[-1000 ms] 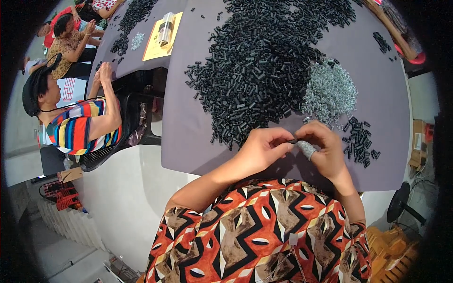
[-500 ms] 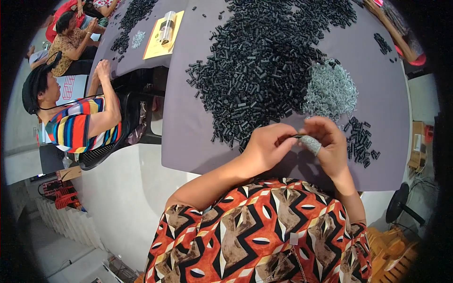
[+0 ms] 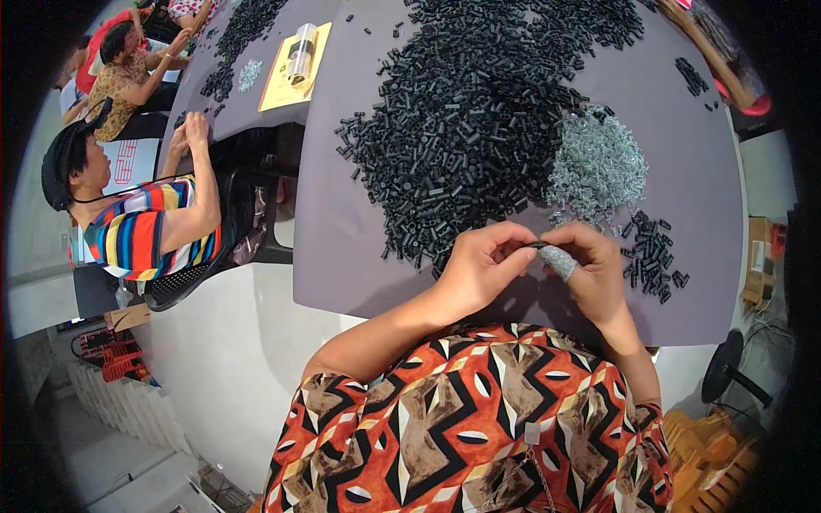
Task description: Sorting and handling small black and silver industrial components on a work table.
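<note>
Above the near edge of the table, my left hand point(image 3: 479, 269) pinches a small black tubular piece point(image 3: 537, 245) between thumb and forefinger. Fingertips of my right hand point(image 3: 597, 272) close on the other end of that piece, and any smaller part between them is hidden. A grey covering point(image 3: 559, 263) wraps my right thumb. Just beyond my hands spreads a large heap of short black tubular pieces point(image 3: 462, 128). Touching its right side is a pile of small clear, shiny pieces point(image 3: 599, 162). To the right of my right hand lies a smaller cluster of black pieces point(image 3: 652, 256).
A grey cloth point(image 3: 342, 256) covers the table. At the far left, a clear cylinder point(image 3: 301, 56) rests on a yellow sheet point(image 3: 278, 90). A person in a striped shirt point(image 3: 150, 222) sits to the left by a black chair point(image 3: 248, 205); others work farther back.
My right fingers, raised and spread before, have come down and closed at the black piece. My left hand has barely moved. The neighbour's hands at left have shifted slightly.
</note>
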A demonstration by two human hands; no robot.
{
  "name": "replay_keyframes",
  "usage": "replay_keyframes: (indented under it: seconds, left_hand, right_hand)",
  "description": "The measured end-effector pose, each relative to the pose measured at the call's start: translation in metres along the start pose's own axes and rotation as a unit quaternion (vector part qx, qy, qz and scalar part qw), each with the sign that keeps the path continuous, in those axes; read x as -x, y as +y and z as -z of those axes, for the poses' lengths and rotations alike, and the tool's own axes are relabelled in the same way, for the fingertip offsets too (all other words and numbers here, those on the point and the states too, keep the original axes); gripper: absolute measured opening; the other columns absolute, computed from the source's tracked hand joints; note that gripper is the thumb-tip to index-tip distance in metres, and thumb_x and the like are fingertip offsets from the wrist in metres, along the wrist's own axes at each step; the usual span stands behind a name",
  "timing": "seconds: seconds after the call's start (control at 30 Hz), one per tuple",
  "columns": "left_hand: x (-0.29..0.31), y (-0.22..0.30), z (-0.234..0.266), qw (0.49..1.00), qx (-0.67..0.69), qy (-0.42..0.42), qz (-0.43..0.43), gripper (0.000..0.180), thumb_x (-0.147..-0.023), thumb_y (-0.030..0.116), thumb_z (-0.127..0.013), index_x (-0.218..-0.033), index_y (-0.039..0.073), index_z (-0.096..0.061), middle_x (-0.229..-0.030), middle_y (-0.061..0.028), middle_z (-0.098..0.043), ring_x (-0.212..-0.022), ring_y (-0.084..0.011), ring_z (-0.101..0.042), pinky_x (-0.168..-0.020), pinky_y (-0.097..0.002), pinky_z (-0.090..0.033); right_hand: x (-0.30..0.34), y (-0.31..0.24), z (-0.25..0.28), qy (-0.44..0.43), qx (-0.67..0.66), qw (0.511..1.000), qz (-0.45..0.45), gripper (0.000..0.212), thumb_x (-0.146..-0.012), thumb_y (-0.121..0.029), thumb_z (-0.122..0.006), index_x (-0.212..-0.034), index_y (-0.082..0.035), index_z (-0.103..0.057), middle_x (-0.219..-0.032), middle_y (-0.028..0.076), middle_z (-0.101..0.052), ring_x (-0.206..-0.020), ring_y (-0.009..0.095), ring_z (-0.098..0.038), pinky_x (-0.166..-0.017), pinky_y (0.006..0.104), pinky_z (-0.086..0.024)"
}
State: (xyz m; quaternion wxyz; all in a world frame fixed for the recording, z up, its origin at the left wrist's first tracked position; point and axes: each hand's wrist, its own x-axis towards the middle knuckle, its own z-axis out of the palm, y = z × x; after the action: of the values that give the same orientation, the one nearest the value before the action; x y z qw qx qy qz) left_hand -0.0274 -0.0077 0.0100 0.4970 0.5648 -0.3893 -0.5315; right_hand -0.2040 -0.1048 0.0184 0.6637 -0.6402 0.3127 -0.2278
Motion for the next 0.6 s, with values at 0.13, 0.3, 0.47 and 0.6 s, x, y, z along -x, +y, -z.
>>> replay_keyframes:
  seconds: [0.13,0.3,0.47,0.6]
  left_hand:
    - [-0.004,-0.002,0.005,0.993,0.086,-0.059,0.061,0.017,-0.097,0.01,-0.064,-0.108,-0.002,-0.065,-0.09,-0.0042,-0.069,-0.075,-0.0092,-0.065,-0.07,-0.0229,-0.054]
    - [-0.005,-0.01,-0.002,0.97,0.214,-0.043,0.103,0.016,-0.096,0.011,-0.064,-0.107,-0.001,-0.066,-0.091,-0.0062,-0.07,-0.073,-0.0118,-0.068,-0.068,-0.0242,-0.056]
    - [-0.012,-0.012,-0.002,0.955,0.275,-0.001,0.107,0.017,-0.097,0.011,-0.064,-0.108,-0.001,-0.066,-0.098,-0.0072,-0.07,-0.082,-0.0135,-0.068,-0.074,-0.0259,-0.057]
    - [-0.009,-0.012,-0.01,0.951,0.287,0.013,0.114,0.015,-0.097,0.011,-0.065,-0.106,0.0,-0.067,-0.098,-0.0036,-0.069,-0.087,-0.01,-0.066,-0.074,-0.0234,-0.054]
  right_hand:
    - [-0.002,-0.006,0.007,-0.042,0.064,0.997,0.0,0.015,-0.087,0.0,-0.069,-0.101,0.002,-0.069,-0.091,0.006,-0.065,-0.082,0.013,-0.064,-0.072,0.0256,-0.05]
    - [-0.006,-0.006,0.012,-0.028,0.179,0.979,0.09,0.032,-0.08,-0.005,-0.074,-0.111,-0.002,-0.068,-0.09,0.009,-0.063,-0.078,0.018,-0.063,-0.067,0.0284,-0.048]
    - [-0.008,-0.018,0.002,0.003,0.263,0.952,0.155,0.059,-0.076,-0.009,-0.078,-0.131,-0.006,-0.057,-0.109,0.013,-0.061,-0.09,0.024,-0.064,-0.072,0.0322,-0.051]
    - [-0.01,-0.002,-0.005,0.03,0.397,0.885,0.242,0.056,-0.07,-0.011,-0.078,-0.122,-0.003,-0.06,-0.11,0.016,-0.061,-0.099,0.036,-0.062,-0.078,0.042,-0.052]
